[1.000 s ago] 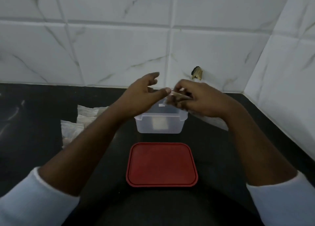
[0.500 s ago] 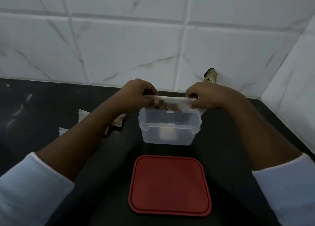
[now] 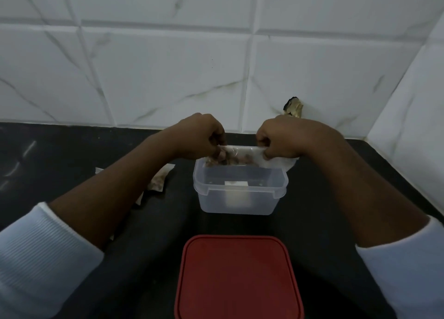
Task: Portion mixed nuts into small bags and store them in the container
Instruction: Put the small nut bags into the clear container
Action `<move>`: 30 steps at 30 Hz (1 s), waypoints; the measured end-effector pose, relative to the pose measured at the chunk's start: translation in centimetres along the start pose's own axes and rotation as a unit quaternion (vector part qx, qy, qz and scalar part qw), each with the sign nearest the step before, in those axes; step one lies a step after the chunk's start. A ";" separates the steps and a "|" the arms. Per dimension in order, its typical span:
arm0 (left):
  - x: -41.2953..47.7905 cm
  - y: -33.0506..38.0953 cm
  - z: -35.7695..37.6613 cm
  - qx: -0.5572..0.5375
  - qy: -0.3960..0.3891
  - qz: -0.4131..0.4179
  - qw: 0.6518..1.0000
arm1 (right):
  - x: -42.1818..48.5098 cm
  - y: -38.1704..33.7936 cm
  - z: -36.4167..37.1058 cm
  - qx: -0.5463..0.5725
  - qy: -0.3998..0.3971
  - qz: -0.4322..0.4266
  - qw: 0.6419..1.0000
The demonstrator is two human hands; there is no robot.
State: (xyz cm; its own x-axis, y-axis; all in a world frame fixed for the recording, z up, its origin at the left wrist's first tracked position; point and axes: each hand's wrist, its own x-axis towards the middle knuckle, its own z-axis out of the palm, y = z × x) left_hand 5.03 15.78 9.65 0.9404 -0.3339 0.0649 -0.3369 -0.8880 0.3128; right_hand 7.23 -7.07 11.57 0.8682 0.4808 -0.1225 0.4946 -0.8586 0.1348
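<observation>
Clear bag (image 3: pixel 240 153) now taut above container (image 3: pixel 264 203)

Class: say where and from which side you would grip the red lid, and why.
Probably a side edge, coming from above: the red lid lies flat on the counter, wide and thin, with a raised rim to pinch.

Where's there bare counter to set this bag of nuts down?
Far left counter, along the back wall, is bare; so is the strip along the right wall. Crowded: filled bags left of the container, red lid in front.
</observation>
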 end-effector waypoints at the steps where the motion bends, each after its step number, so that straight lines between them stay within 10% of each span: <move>1: 0.2 0.0 -0.1 -0.003 -0.001 0.004 1.000 | 0.0 -0.1 0.0 0.003 0.001 0.010 1.000; 30: 1.2 0.1 4.0 0.218 -0.060 0.036 0.973 | 0.9 -6.3 1.5 -0.053 -0.049 0.038 0.997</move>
State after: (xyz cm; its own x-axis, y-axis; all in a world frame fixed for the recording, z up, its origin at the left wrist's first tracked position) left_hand 5.95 14.05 5.99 0.9099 -0.4120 -0.0477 -0.4147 -0.9018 -0.1215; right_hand 4.86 -1.45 9.07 0.8974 0.3916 -0.2034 0.4343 -0.8653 0.2501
